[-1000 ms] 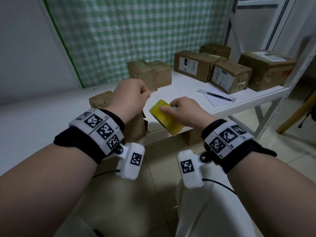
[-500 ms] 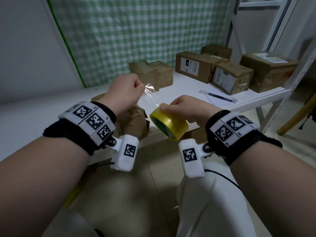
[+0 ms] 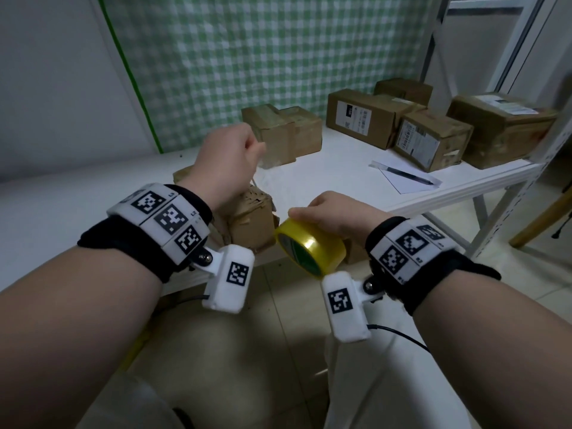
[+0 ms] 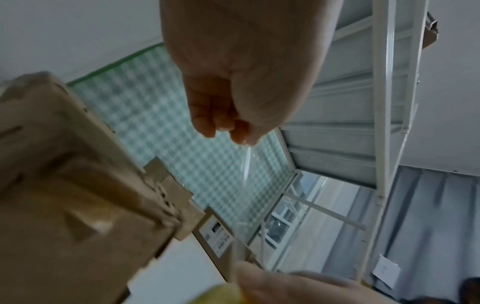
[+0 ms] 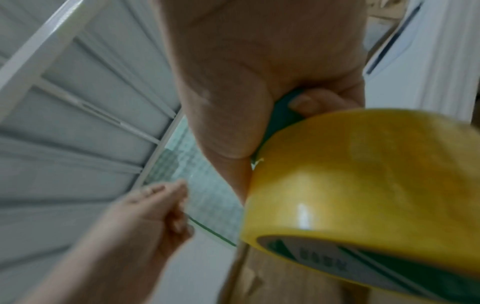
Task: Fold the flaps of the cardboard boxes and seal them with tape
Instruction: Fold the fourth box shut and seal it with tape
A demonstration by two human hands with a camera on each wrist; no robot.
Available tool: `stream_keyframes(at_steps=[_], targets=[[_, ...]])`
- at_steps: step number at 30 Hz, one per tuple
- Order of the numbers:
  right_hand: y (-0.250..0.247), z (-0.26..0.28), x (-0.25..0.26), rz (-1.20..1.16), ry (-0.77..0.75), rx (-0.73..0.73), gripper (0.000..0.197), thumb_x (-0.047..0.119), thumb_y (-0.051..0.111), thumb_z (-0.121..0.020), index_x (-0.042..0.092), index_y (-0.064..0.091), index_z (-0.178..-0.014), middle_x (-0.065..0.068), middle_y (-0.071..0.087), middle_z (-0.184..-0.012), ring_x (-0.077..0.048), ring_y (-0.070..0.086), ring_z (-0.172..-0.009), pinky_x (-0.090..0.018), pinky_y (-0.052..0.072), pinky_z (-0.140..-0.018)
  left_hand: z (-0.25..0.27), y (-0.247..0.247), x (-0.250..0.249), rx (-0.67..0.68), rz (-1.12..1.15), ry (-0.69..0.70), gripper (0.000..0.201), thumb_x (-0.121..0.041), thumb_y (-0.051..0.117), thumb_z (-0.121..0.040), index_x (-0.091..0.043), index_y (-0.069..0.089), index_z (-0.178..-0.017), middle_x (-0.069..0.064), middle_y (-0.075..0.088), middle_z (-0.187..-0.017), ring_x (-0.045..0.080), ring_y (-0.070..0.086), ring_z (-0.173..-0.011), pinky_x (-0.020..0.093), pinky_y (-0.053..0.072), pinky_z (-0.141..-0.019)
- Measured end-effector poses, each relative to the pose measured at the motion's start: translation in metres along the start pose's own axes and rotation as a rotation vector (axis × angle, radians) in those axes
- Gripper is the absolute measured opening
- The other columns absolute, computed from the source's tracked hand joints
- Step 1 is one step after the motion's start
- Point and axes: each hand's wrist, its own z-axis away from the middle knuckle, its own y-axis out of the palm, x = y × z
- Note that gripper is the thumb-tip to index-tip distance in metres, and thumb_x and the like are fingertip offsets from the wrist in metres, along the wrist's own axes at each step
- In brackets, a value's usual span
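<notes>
Since a moment ago my left hand (image 3: 230,162) has risen up and away from my right hand (image 3: 332,212), and the strip of clear tape (image 4: 248,162) between them has grown longer; the yellow roll of packing tape (image 3: 311,247) has dropped lower and tipped so its green core faces me.

The white metal shelf table (image 3: 325,184) runs across in front of me, with several sealed brown cardboard boxes (image 3: 362,122) ranged along its back. The small worn cardboard box (image 3: 250,218) I am working on sits at the near edge of the table, directly below my left wrist and just left of the roll. Its top lies under the stretched strip, which runs diagonally from the roll up and leftward to my left fingertips. So the strip's long axis slants over the box, and the box lies down and between my hands. My left hand is the nearer to its top, I judge, while the roll hangs just beside its right face.

My right hand is closed round the roll, thumb on the outer yellow band and a finger hooked inside the core. My left hand is nearly a fist, thumb and forefinger pinching the free end of the tape; the strip itself is faint and hard to trace.
</notes>
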Motion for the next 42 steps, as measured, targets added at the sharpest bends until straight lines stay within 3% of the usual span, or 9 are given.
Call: stream_keyframes(at_steps=[3,8,11,14,20,25,34,42], targets=[[-0.001,0.002,0.007,-0.002,-0.004,-0.008,0.055,0.051,0.054,-0.089,0.005,0.058,-0.118,-0.010,0.058,-0.109,-0.023,0.053,-0.092,-0.031,0.042,-0.075,-0.002,-0.002,0.016,0.000,0.037,-0.079,0.029,-0.027,0.055,-0.094,0.000,0.060,-0.083,0.010,0.063,-0.075,0.017,0.054,-0.065,0.019,0.035,-0.055],[0.002,0.003,0.015,0.035,-0.005,-0.020,0.056,0.048,0.053,-0.091,0.004,0.054,-0.125,-0.014,0.057,-0.123,-0.026,0.054,-0.107,-0.029,0.039,-0.078,-0.001,0.009,0.037,0.049,-0.001,-0.154,0.031,-0.033,0.058,-0.091,-0.005,0.060,-0.077,0.000,0.056,-0.066,0.013,0.049,-0.063,0.022,0.031,-0.054],[0.004,0.001,0.018,0.027,0.006,0.005,0.055,0.048,0.052,-0.091,0.006,0.054,-0.126,-0.013,0.056,-0.124,-0.025,0.053,-0.103,-0.030,0.039,-0.078,-0.001,0.015,0.046,0.068,-0.044,-0.174,0.030,-0.033,0.058,-0.092,-0.007,0.059,-0.076,-0.004,0.050,-0.064,0.016,0.048,-0.067,0.028,0.031,-0.059],[0.004,-0.001,0.020,0.044,0.006,0.002,0.055,0.047,0.051,-0.092,0.006,0.052,-0.127,-0.014,0.055,-0.126,-0.024,0.050,-0.099,-0.029,0.037,-0.077,-0.002,0.020,0.054,0.084,-0.054,-0.167,0.029,-0.033,0.058,-0.092,-0.010,0.056,-0.075,-0.004,0.048,-0.066,0.020,0.049,-0.074,0.028,0.033,-0.066],[0.004,-0.006,0.025,0.068,0.006,0.014,0.054,0.048,0.051,-0.092,0.005,0.053,-0.125,-0.014,0.055,-0.125,-0.022,0.046,-0.093,-0.028,0.035,-0.076,-0.004,0.021,0.061,0.106,-0.070,-0.183,0.028,-0.034,0.056,-0.092,-0.011,0.056,-0.076,-0.001,0.051,-0.073,0.021,0.049,-0.078,0.029,0.033,-0.068],[0.003,-0.007,0.028,0.063,0.001,0.026,0.053,0.047,0.051,-0.092,0.005,0.054,-0.125,-0.013,0.055,-0.124,-0.022,0.047,-0.094,-0.029,0.036,-0.076,-0.003,0.022,0.066,0.124,-0.048,-0.199,0.030,-0.035,0.056,-0.092,-0.007,0.062,-0.082,0.008,0.062,-0.086,0.026,0.056,-0.085,0.036,0.044,-0.074],[0.004,-0.007,0.030,0.086,-0.005,0.038,0.052,0.047,0.049,-0.093,0.005,0.055,-0.123,-0.015,0.056,-0.125,-0.023,0.048,-0.095,-0.027,0.035,-0.076,-0.005,0.023,0.068,0.158,-0.048,-0.221,0.031,-0.038,0.056,-0.092,-0.011,0.059,-0.076,0.005,0.060,-0.082,0.025,0.055,-0.084,0.035,0.043,-0.073],[0.006,-0.011,0.029,0.088,0.001,0.038,0.055,0.048,0.050,-0.092,0.004,0.055,-0.124,-0.014,0.056,-0.123,-0.022,0.048,-0.093,-0.028,0.037,-0.076,-0.007,0.026,0.072,0.179,-0.100,-0.195,0.031,-0.038,0.056,-0.091,-0.009,0.064,-0.084,0.008,0.067,-0.096,0.026,0.057,-0.090,0.037,0.046,-0.078]])
